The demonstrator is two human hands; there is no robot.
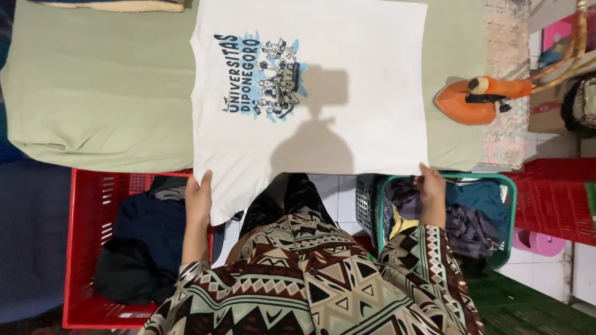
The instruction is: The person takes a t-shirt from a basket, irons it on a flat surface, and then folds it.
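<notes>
Head view: I see a white printed T-shirt (323, 93) spread flat on the green-covered table (99, 93), my left hand (198, 198) and right hand (431, 189) each pinching its near edge. An orange iron (472, 99) rests beside it.

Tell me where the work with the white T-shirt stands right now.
Done: the white T-shirt lies spread flat, print up, on the green-covered board. In hand: the left hand and right hand grip its near edge. Left: the orange iron stands unused beside it; clothes fill the red basket and teal basket.
</notes>
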